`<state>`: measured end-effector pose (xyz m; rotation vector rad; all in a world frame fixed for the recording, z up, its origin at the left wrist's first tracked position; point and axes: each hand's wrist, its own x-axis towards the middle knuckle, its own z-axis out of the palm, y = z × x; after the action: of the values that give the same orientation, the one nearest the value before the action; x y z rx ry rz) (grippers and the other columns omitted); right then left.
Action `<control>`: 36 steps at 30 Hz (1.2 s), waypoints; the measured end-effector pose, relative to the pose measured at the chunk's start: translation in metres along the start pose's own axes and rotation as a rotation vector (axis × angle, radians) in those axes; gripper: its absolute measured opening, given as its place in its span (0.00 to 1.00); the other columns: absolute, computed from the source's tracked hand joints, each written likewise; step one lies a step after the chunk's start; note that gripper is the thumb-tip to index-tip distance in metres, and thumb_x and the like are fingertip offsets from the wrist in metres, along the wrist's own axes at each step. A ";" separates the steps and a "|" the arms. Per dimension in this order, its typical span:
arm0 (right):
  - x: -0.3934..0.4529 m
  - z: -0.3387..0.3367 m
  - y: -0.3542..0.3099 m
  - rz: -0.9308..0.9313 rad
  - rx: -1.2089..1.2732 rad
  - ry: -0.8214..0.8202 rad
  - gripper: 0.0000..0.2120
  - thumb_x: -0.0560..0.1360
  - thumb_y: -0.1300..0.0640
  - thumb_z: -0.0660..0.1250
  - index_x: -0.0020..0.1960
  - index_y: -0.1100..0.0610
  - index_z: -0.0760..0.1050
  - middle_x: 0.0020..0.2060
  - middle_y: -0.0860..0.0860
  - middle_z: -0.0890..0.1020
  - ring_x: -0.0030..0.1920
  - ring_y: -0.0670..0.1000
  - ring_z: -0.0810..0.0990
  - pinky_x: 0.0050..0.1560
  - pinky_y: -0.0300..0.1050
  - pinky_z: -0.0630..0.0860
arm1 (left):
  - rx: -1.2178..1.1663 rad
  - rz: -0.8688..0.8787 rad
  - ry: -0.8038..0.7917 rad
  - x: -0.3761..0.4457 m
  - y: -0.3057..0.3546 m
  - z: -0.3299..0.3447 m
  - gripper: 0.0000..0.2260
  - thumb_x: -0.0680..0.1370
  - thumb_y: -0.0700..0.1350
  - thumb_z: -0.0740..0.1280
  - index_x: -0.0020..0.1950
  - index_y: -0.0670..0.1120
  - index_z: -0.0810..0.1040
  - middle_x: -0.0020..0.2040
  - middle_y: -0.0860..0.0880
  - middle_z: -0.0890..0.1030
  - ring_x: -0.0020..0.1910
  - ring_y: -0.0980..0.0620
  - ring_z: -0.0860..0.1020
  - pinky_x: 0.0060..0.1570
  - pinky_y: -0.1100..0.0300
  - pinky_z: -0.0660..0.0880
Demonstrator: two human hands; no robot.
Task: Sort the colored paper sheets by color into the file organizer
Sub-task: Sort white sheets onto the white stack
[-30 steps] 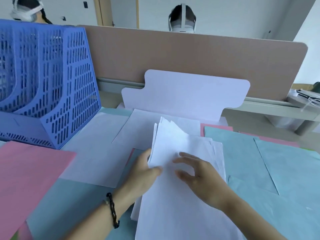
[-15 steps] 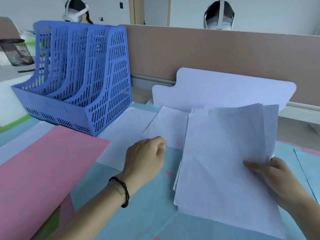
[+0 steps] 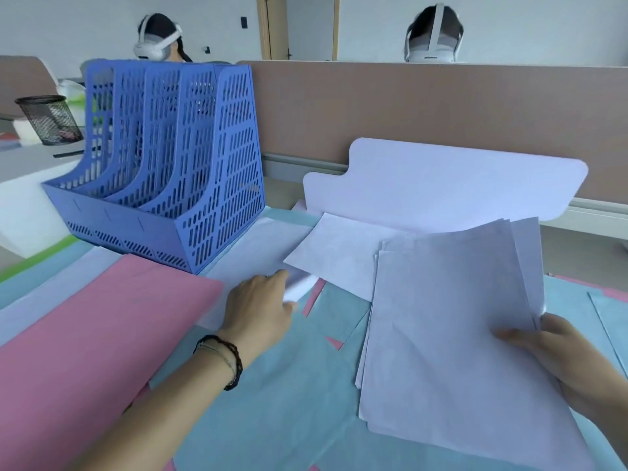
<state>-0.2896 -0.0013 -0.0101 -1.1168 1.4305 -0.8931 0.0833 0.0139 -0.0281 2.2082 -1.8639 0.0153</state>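
My right hand [image 3: 557, 355] grips a stack of white sheets [image 3: 452, 328] by its right edge, lifted and tilted above the desk. Further left, my left hand [image 3: 260, 309] pinches the near corner of a loose white sheet [image 3: 339, 248] lying flat, and that corner curls up under the fingers. The blue file organizer [image 3: 170, 158] stands upright at the back left, its slots open towards me and apparently empty. A large pink sheet [image 3: 95, 348] covers the near left. Light blue sheets [image 3: 278, 396] lie beneath both hands.
A white cut-out card [image 3: 441, 181] leans on the brown desk divider [image 3: 407, 107] at the back. A black mesh pen cup [image 3: 49, 119] stands on the neighbouring desk at far left. Two people wearing headsets sit behind the divider. More blue and pink sheets lie at the right edge.
The view has swung left and nearer. My right hand lifted the white stack off the desk and holds it further right. My left hand let go of the stack and took the loose sheet's corner.
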 end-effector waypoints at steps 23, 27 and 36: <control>-0.002 0.018 0.001 0.072 0.239 -0.057 0.11 0.81 0.61 0.62 0.55 0.65 0.80 0.45 0.61 0.87 0.39 0.59 0.86 0.37 0.48 0.81 | -0.366 0.262 -0.264 -0.062 0.153 -0.004 0.20 0.82 0.63 0.56 0.67 0.55 0.74 0.62 0.52 0.81 0.62 0.47 0.75 0.58 0.55 0.68; -0.003 0.017 0.000 0.035 0.229 -0.134 0.14 0.81 0.55 0.64 0.58 0.64 0.81 0.53 0.62 0.86 0.51 0.63 0.86 0.53 0.54 0.79 | -0.398 0.405 -0.327 -0.071 0.161 0.013 0.20 0.84 0.58 0.56 0.75 0.54 0.67 0.74 0.56 0.71 0.71 0.55 0.62 0.74 0.54 0.56; 0.000 0.006 0.006 0.011 0.068 -0.173 0.10 0.72 0.68 0.68 0.51 0.72 0.80 0.48 0.67 0.84 0.45 0.64 0.84 0.51 0.56 0.80 | -0.602 0.762 -0.413 -0.076 0.167 0.035 0.28 0.84 0.52 0.61 0.82 0.55 0.57 0.83 0.59 0.55 0.79 0.69 0.44 0.79 0.55 0.35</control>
<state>-0.2850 0.0011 -0.0164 -1.1067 1.2549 -0.8105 -0.0980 0.0553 -0.0441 1.0837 -2.3914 -0.7919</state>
